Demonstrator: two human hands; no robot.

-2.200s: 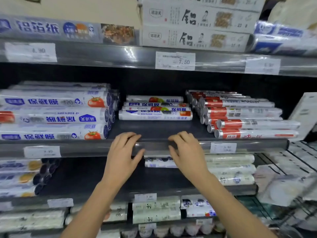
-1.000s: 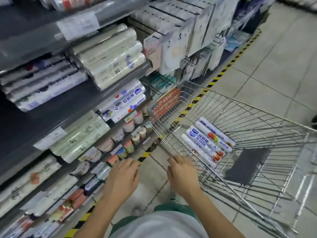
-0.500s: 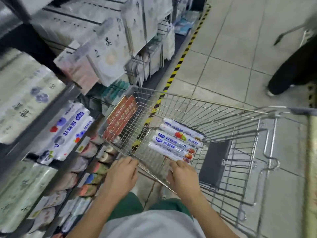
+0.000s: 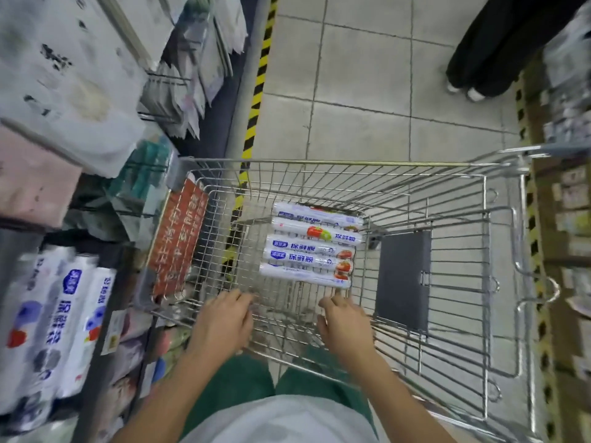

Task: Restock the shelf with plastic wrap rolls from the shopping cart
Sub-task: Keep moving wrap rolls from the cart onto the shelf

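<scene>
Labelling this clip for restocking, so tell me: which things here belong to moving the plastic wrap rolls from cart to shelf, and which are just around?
Job: plastic wrap rolls in the shopping cart; left hand and right hand, both empty above its near edge; shelf on the left.
Just around: red sign; grey panel; hanging packets; striped floor tape; another person's legs.

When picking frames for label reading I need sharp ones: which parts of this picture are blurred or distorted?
Head view, centre: the rolls in the cart are sharp, print legible; head view, left edge: the packages smear with motion blur; head view, right edge: the right shelf is blurred too, and the cart's wires splay, likely wide-angle distortion.
</scene>
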